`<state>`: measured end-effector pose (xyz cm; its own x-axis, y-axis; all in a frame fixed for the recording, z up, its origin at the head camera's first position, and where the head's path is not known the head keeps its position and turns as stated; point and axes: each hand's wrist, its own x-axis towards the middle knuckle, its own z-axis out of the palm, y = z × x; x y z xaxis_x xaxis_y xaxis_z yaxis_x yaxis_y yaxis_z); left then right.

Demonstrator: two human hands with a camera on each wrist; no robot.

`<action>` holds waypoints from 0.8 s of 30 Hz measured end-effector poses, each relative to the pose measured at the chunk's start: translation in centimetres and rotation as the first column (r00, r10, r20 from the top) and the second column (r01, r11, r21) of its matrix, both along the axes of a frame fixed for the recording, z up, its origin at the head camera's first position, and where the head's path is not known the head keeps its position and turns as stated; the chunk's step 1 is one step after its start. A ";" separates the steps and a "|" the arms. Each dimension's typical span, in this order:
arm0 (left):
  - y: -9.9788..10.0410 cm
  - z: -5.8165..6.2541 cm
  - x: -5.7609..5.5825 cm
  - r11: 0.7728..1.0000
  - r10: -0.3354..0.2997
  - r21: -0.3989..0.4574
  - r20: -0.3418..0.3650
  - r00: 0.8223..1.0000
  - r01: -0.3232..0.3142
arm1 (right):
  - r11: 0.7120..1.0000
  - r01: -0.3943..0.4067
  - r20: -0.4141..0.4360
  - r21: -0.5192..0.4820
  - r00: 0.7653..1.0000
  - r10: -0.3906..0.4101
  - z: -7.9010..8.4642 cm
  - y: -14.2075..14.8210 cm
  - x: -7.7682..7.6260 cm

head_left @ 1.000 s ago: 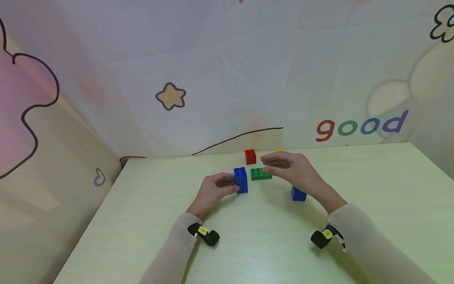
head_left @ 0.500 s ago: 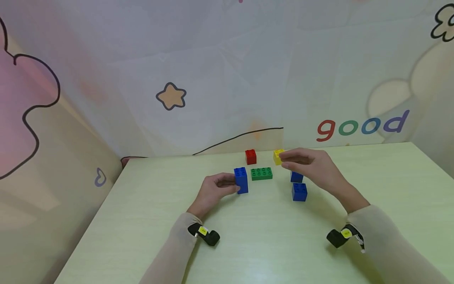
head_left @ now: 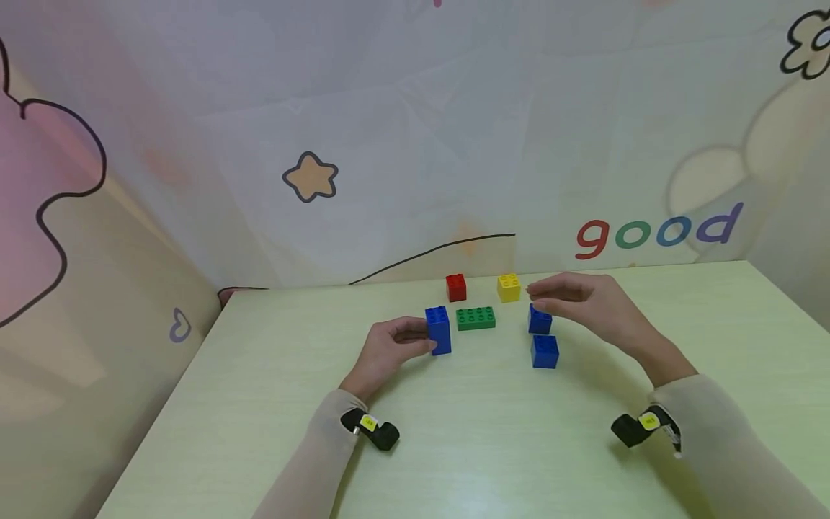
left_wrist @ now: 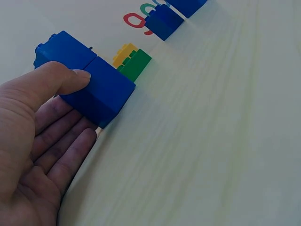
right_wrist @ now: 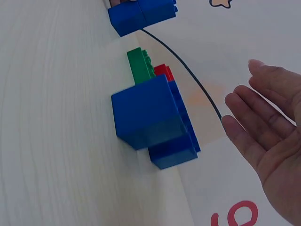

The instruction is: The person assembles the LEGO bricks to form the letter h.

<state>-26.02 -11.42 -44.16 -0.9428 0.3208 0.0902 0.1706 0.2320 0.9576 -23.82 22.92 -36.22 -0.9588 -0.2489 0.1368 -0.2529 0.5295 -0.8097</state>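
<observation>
My left hand (head_left: 384, 355) grips a stack of two blue toy bricks (head_left: 439, 333), standing upright on the table. In the left wrist view the thumb lies across the blue stack (left_wrist: 101, 89) near its seam, with the fingers on the other side. My right hand (head_left: 593, 306) hovers over the farther loose blue brick (head_left: 540, 322), holding nothing. Its fingers look extended in the right wrist view, apart from the bricks. A second loose blue brick (head_left: 545, 353) sits just in front of that one.
Between the hands lies a long green brick (head_left: 475, 319). Behind it stand a red brick (head_left: 456, 288) and a yellow brick (head_left: 509, 288), close to the printed backdrop (head_left: 415, 180) at the rear edge of the pale table (head_left: 454, 447).
My right hand has moved right, from above the green brick past the yellow one to the loose blue bricks, uncovering the yellow and green bricks. The left hand has stayed on its stack.
</observation>
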 end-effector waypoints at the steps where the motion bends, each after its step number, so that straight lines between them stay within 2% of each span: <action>1: 0.0 0.0 0.0 1.000 -0.001 0.002 0.000 1.000 0.001 | 1.000 -0.004 -0.001 0.006 1.000 0.004 -0.1 0.3 0.0; 9: 0.0 -0.1 -0.1 1.000 0.005 -0.014 -0.003 1.000 -0.005 | 0.999 0.014 0.036 0.035 0.999 -0.015 -0.8 1.9 -0.1; 24: -0.1 -0.4 -0.3 0.999 -0.021 0.025 -0.020 1.000 0.022 | 0.987 -0.122 0.086 0.104 0.990 0.114 -1.7 4.0 -0.6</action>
